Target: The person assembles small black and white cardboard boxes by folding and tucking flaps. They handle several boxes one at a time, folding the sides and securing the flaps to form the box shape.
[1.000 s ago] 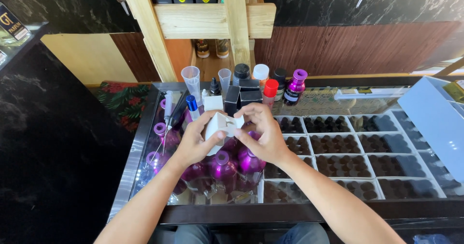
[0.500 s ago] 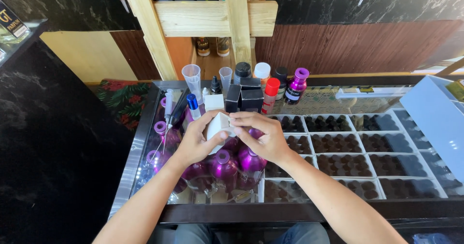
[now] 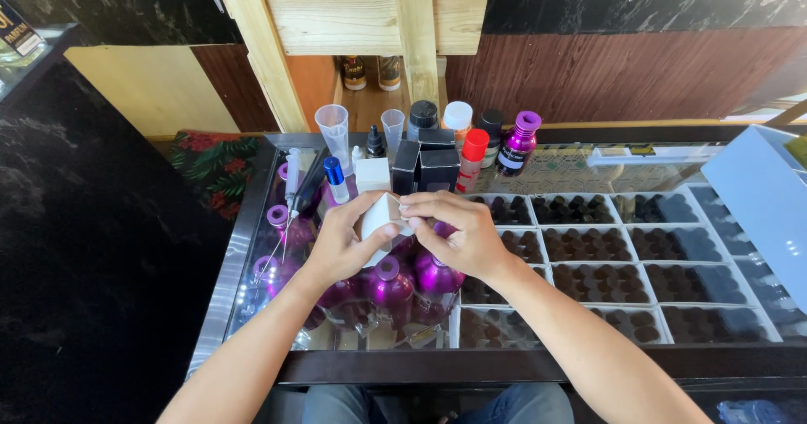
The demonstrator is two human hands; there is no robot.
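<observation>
Above glossy purple bottles, both hands' fingers pinch a small white cardboard box.

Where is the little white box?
In the head view, the little white box sits at centre, held between the left hand and right hand, above the purple bottles.

single head-worn view, looking steeply down from close above, facing a glass counter, wooden shelf beyond

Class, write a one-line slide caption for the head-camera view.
Both hands, left hand and right hand, hold a small white box over a glass counter of purple bottles.
</observation>
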